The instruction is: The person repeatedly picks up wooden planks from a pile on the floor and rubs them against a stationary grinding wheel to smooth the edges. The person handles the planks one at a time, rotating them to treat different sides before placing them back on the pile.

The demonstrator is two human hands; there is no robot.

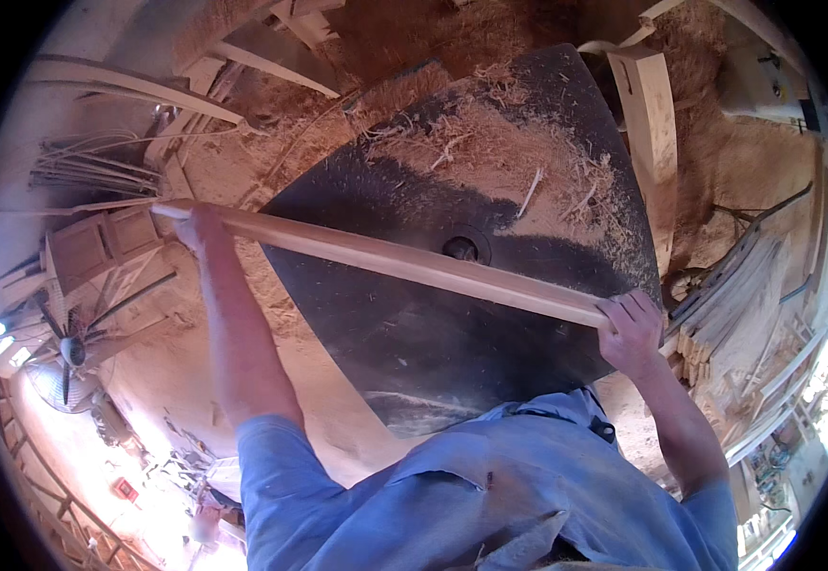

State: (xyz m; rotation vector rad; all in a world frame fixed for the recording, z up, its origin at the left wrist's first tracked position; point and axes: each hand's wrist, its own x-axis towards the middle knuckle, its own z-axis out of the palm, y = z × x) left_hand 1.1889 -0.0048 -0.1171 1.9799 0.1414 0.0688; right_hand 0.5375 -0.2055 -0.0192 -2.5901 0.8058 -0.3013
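A long, pale wooden strip (pixel 404 265) spans the dark flat machine table (pixel 414 352), slanting from upper left to lower right. My left hand (pixel 202 230) is closed round its far left end, which juts beyond the table's edge. My right hand (pixel 632 331) grips the opposite end over the table's right side, fingers curled on top. Just behind the strip's middle, a round dark cutter spindle (pixel 460 248) sits in a circular opening in the table. Whether the wood touches the spindle I cannot tell.
Shavings and sawdust (pixel 528 143) cover the table's far part. A thick wooden beam (pixel 650 124) stands along its right side. Stacked boards (pixel 732 305) lie at right. A panelled wooden piece (pixel 100 249) and a fan (pixel 62 381) are at left. Sawdust coats the floor.
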